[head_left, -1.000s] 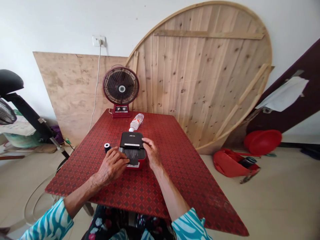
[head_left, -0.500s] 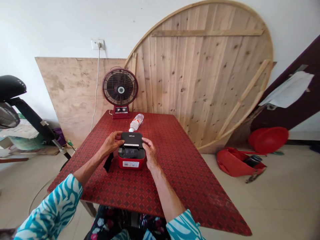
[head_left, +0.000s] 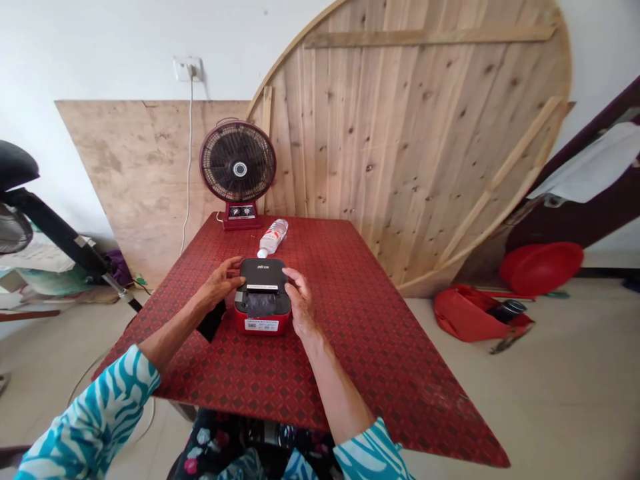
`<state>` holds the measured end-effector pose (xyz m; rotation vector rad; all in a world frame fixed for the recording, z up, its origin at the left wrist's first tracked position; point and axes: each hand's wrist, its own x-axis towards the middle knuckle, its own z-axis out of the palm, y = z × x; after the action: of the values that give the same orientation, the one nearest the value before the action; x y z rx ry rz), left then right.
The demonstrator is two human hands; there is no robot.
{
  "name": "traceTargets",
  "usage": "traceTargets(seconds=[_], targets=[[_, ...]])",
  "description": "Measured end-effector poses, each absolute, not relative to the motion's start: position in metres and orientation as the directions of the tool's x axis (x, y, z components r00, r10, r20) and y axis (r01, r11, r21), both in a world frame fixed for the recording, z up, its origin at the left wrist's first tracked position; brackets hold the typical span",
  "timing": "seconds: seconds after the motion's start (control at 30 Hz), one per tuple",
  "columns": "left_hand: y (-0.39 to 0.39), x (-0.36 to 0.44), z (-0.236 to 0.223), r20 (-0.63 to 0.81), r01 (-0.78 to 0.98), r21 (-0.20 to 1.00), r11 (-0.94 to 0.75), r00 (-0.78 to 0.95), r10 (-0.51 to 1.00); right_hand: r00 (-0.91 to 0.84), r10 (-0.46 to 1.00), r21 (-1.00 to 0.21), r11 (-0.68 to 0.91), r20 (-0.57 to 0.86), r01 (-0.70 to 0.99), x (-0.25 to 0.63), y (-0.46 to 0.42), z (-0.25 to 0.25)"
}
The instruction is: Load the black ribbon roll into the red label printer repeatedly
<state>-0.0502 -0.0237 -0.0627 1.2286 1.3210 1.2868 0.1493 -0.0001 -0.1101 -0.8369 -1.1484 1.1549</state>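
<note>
A small red and black box-shaped device with a black lid stands on the table in front of me. It looks like a label printer, with a white sticker on its red front and a dark, shiny strip below the lid. My left hand grips the lid's left edge with bent fingers. On the opposite edge, the thumb and fingers of my right hand hold the lid from the right. A black flat piece lies left of the device, partly hidden by my left wrist.
A plastic bottle lies on its side behind the device. Farther back is a dark red fan at the edge of the red patterned table. A round wooden panel leans on the wall. Right, on the floor, is a red bag.
The lid looks lower and flatter on the device than before, with both hands still at its sides. The camera view has shifted slightly downward and closer.
</note>
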Motion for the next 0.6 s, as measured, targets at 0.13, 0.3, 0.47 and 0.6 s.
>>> traceTargets(seconds=[0.13,0.3,0.47,0.6], targets=[[-0.021,-0.051,-0.072,0.039,0.079,0.996,-0.028,-0.131,0.991,-0.037,0.950,-0.932,0.295,0.309,-0.208,0.149,0.002,-0.106],[-0.019,-0.056,-0.078,0.001,0.036,0.999,0.003,-0.120,0.993,-0.031,0.951,-0.939,0.296,0.306,-0.177,0.150,0.003,-0.104],[-0.024,-0.058,-0.068,-0.092,-0.007,0.996,0.092,0.013,0.996,-0.025,0.979,-0.968,0.196,0.202,-0.156,0.153,0.002,-0.101],[-0.026,-0.057,-0.062,-0.095,0.025,0.995,0.094,0.025,0.995,-0.046,0.990,-0.976,0.126,0.136,-0.180,0.155,0.005,-0.099]])
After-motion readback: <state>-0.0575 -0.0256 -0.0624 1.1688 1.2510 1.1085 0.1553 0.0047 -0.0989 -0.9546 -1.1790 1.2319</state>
